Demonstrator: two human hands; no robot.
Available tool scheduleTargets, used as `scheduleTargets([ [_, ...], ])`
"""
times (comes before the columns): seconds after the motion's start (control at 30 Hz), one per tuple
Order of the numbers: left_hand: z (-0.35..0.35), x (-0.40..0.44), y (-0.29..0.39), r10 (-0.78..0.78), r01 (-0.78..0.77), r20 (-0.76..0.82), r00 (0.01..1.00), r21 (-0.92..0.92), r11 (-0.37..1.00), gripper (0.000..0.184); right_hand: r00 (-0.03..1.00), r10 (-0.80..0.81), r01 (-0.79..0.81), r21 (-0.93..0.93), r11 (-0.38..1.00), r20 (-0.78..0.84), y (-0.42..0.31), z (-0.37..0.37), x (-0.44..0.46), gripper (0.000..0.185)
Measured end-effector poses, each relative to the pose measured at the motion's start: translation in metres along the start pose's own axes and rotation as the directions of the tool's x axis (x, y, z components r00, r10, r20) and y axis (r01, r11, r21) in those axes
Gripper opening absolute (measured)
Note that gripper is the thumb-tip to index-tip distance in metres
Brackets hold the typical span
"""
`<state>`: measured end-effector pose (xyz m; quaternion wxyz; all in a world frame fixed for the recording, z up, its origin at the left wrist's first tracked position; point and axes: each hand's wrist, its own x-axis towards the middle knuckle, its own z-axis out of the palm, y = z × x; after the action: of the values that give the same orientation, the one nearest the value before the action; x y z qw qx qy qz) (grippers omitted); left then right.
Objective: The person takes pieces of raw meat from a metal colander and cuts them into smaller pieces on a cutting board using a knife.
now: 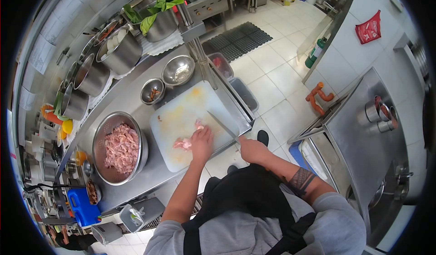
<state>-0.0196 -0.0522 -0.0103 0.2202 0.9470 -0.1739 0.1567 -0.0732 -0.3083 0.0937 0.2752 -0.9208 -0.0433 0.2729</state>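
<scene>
My left hand (202,142) rests on a piece of raw meat (183,143) on the white cutting board (175,118), its fingers pressed together over the meat. At the board's right edge, my right hand (252,149) is wrapped round the handle of a knife (222,125), whose blade points up and left above the board. Left of the board stands a large steel bowl (142,152) of cut raw meat (121,148). A small brown scrap lies near the board's left edge.
Two small metal bowls (178,70) (153,91) sit behind the board. Steel pots (122,57) line the shelf above. A blue container (83,207) is at the lower left. Plastic bins (243,94) stand beyond the counter's right edge. A person (75,240) is at the far lower left.
</scene>
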Motion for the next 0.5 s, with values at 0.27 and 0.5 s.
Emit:
scheduleTargets([
  [0.27,-0.019,-0.025,0.0,-0.129,0.126,-0.006,0.992,-0.187,0.974,0.023,0.989,-0.111,0.1,-0.103,0.99,-0.103,0.01,0.011,0.006,0.034],
  [0.5,-0.014,0.001,0.002,-0.348,0.308,-0.046,0.936,-0.367,0.878,0.015,0.994,-0.104,0.093,-0.251,0.964,-0.033,-0.013,-0.018,0.002,0.032],
])
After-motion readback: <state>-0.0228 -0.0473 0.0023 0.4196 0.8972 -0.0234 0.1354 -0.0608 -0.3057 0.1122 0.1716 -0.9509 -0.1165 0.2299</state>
